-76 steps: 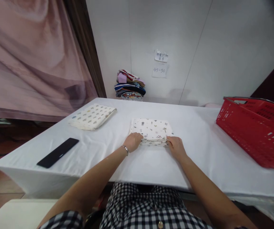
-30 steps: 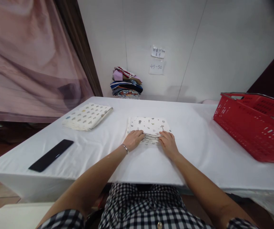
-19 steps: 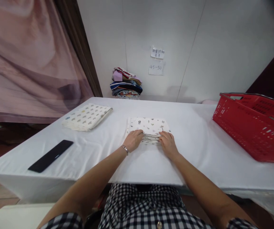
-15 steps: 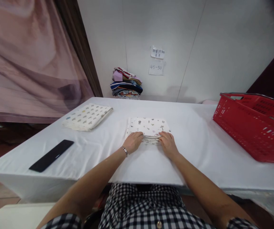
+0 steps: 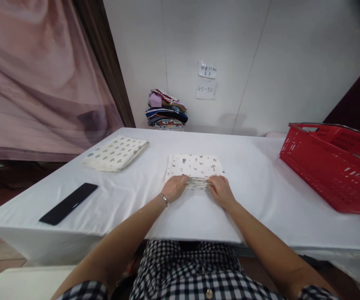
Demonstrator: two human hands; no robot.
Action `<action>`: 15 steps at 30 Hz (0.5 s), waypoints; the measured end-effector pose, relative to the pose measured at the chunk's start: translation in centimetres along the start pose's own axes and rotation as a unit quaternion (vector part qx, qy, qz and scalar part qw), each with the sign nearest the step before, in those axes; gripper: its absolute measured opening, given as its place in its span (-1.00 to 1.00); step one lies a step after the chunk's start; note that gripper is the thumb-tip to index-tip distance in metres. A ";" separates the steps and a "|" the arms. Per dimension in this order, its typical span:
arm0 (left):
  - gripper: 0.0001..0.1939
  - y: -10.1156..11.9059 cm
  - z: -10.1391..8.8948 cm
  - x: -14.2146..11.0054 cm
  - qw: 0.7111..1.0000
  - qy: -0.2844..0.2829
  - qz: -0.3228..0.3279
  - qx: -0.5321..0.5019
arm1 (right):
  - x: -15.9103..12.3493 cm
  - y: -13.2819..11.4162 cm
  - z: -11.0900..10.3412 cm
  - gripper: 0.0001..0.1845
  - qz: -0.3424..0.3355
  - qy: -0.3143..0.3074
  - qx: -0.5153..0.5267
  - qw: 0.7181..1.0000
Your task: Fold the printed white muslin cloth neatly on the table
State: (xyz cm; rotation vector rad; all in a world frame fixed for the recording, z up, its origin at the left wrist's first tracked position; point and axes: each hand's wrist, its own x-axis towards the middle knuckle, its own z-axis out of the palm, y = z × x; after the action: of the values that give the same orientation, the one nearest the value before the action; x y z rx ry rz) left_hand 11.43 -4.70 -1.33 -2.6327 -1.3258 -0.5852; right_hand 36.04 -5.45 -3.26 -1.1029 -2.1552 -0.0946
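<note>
A white folded cloth [image 5: 197, 164] with small dark printed motifs lies in front of me, its layered edges facing my body. My left hand [image 5: 176, 186] grips the near left part of the cloth, fingers curled over the front edge. On the near right part, my right hand [image 5: 222, 189] holds the same edge, fingers bent over the layers. Between the two hands the stacked folds show. My thumbs are mostly hidden at the front of the cloth.
Left on the white-covered table [image 5: 255, 183] lies another folded cloth [image 5: 117, 153] with grey cloud-like shapes. Nearer is a flat black board [image 5: 69, 204]. A red basket [image 5: 333, 166] stands at the right. A pile of folded fabrics [image 5: 166, 109] sits behind the table, below paper signs [image 5: 205, 89].
Both hands stay at the cloth's near edge; their fingers have shifted slightly along it. The cloth lies in the same place.
</note>
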 end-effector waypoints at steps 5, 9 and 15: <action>-0.71 -0.4 1.1 -0.3 1.000 0.018 0.015 0.017 | 0.0 0.2 0.1 -0.70 0.000 -0.011 0.003 1.000; -0.73 -0.5 1.4 -0.3 0.999 0.038 0.023 0.023 | 0.0 0.3 0.1 -0.70 -0.016 -0.008 -0.004 1.000; -0.75 0.0 0.5 0.0 0.998 0.051 -0.002 -0.027 | 0.1 0.5 0.1 -0.70 -0.016 0.004 -0.002 1.000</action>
State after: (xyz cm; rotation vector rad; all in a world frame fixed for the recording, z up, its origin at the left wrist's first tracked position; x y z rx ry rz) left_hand 11.57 -4.56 -1.74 -2.6034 -1.3049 -0.7567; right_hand 36.30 -5.06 -3.43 -1.0699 -2.1666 -0.1171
